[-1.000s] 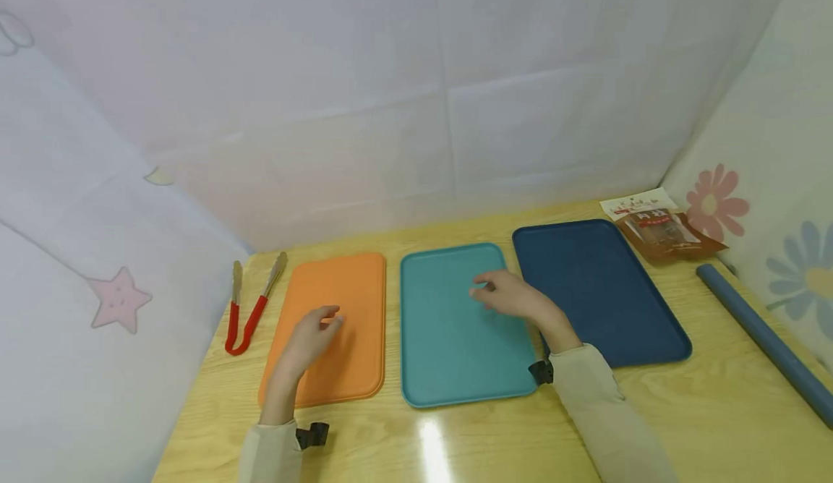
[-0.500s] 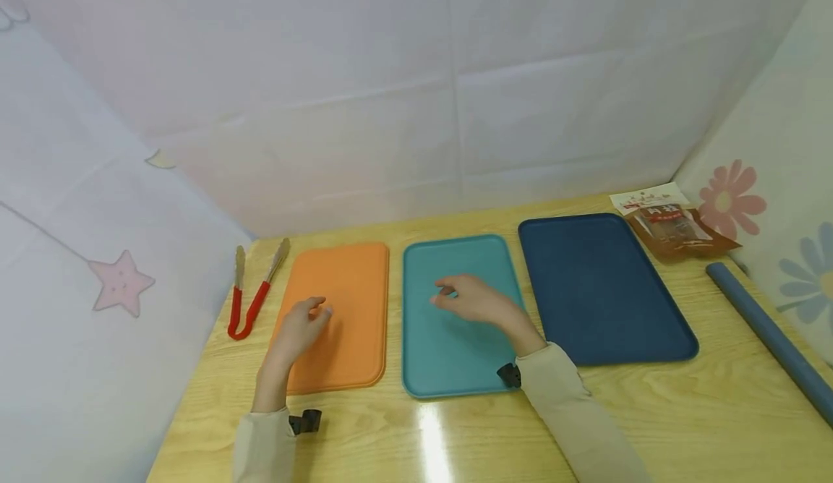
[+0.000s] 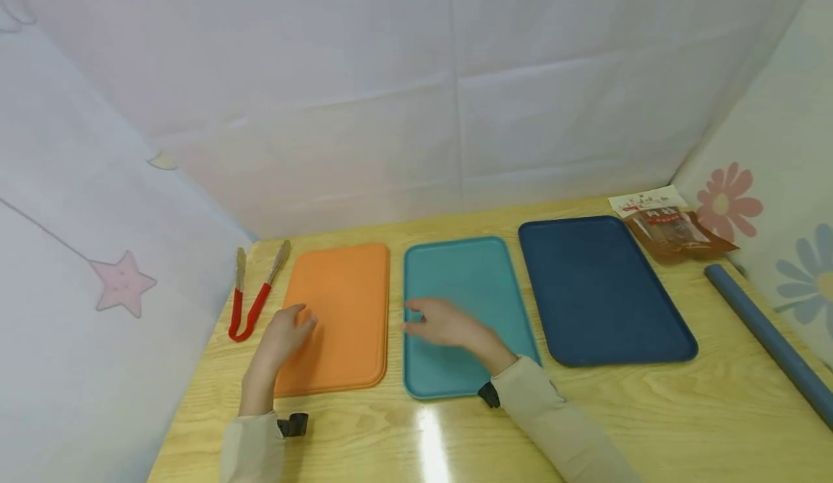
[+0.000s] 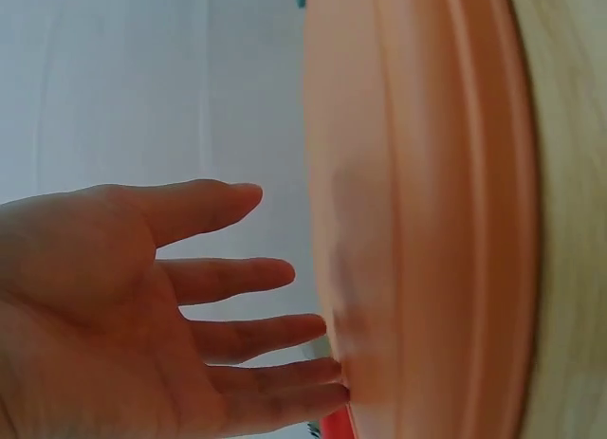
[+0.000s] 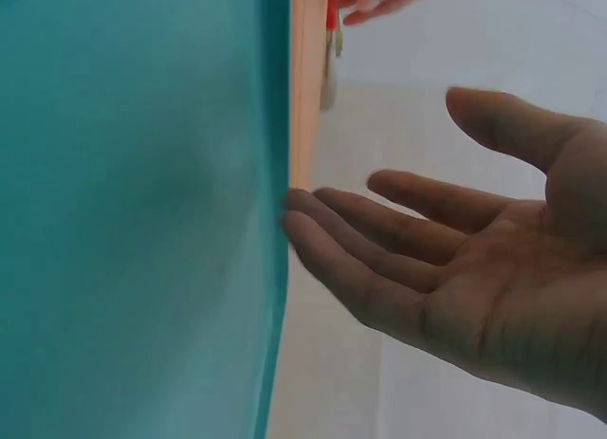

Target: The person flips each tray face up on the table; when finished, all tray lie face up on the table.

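Note:
My left hand [image 3: 281,338] hovers over the left edge of the orange tray [image 3: 345,309], fingers relaxed and spread, holding nothing. In the left wrist view its palm and fingers [image 4: 256,335] show beside the orange rim. Over the teal tray [image 3: 468,266] is my right hand [image 3: 439,322], its fingertips near that tray's left rim. The right wrist view shows these fingers [image 5: 379,240] loosely extended, with nothing in the palm. Red-handled tongs [image 3: 242,330] lie just left of the orange tray, their arms spread apart.
A dark blue tray [image 3: 605,288] lies right of the teal one. Behind it on the right is a brown food packet [image 3: 670,233] with a white top. A grey-blue roll [image 3: 768,338] lies along the right side of the wooden table [image 3: 364,439]. Fabric walls enclose the table.
My right hand has moved left across the teal tray, from its right part to near its left rim. My left hand has shifted left toward the orange tray's left edge.

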The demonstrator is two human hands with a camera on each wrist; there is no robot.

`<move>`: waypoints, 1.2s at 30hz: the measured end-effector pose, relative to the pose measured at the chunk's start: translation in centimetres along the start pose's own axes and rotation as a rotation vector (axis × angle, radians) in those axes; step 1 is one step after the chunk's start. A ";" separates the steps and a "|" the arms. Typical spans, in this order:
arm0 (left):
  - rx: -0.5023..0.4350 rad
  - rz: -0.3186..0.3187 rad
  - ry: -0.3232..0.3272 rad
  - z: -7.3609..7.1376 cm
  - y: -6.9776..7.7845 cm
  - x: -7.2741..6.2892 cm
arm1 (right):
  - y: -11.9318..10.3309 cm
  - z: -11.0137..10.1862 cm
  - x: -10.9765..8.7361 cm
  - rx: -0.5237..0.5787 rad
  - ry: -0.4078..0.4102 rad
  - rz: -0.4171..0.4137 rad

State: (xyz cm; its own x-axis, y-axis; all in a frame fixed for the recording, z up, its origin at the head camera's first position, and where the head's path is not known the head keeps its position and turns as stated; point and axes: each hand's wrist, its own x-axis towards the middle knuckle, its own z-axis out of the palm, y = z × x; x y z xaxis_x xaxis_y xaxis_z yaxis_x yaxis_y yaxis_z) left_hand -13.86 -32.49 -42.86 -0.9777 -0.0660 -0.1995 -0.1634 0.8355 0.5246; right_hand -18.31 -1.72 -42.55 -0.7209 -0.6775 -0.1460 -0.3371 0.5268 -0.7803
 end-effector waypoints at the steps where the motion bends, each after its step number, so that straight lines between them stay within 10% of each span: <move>1: 0.006 -0.005 0.003 0.1 -0.3 0.0 | -0.1 0.6 0.4 0.006 0.003 -0.005; 11: 0.104 -0.077 0.089 -0.1 -2.3 0.5 | -0.9 4.0 5.1 0.044 0.017 -0.004; 24: -0.031 -0.039 -0.009 -1.0 -5.1 1.0 | -2.3 6.0 7.6 -0.239 0.050 0.102; 30: -0.007 -0.048 -0.037 -0.9 -5.1 1.3 | -2.6 6.4 8.0 -0.069 0.117 0.189; 36: 0.019 -0.027 -0.030 -0.8 -5.5 1.1 | -2.7 6.7 8.3 0.392 0.195 0.281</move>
State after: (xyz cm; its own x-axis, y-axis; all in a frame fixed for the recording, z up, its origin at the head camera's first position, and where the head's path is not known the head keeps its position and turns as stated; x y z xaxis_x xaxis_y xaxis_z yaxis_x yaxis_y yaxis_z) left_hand -14.15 -37.61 -45.36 -0.9685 -0.0722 -0.2383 -0.1866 0.8440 0.5028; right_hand -19.33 -12.18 -45.71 -0.8631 -0.4097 -0.2953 0.1103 0.4176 -0.9019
